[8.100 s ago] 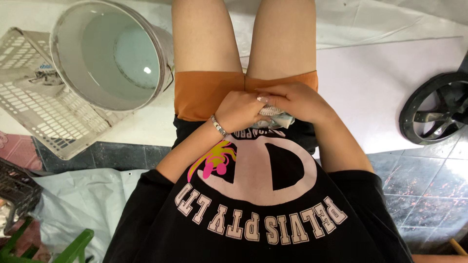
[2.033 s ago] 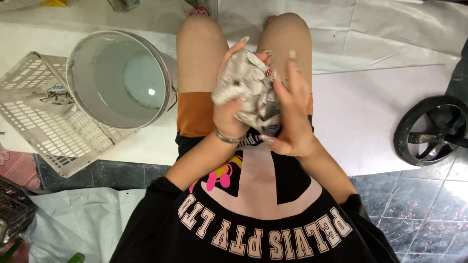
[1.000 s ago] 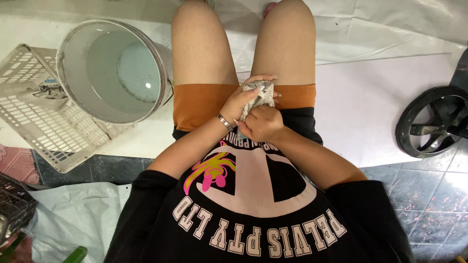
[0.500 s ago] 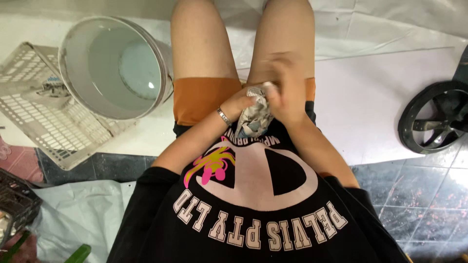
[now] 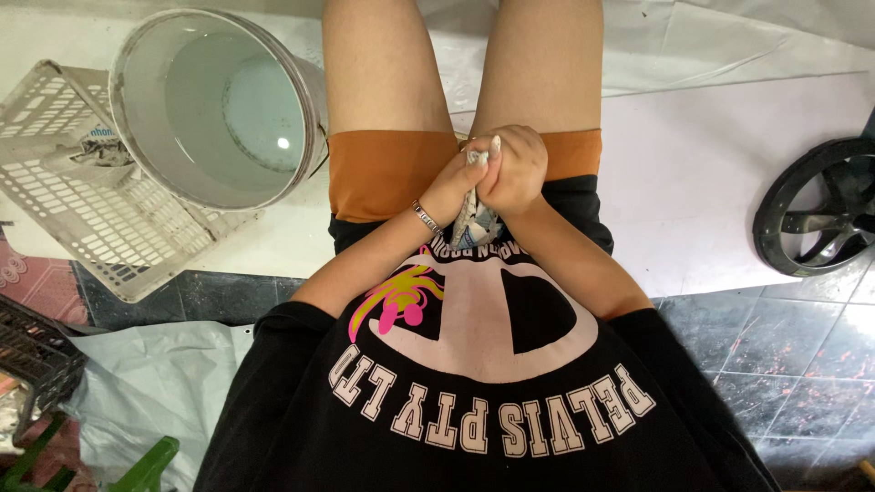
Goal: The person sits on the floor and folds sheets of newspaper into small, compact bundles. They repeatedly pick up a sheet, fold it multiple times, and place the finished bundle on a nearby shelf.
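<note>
My 2 hands meet over my lap, just near of my orange shorts' hem. My right hand is clenched around a wad of grey-white cloth, and my left hand presses against it from the left, fingers curled on the same wad, so the cloth is squeezed tight between both fists and hangs a little below them. To the far left, a grey bucket leans on a white plastic basket. A black wheel lies at right.
</note>
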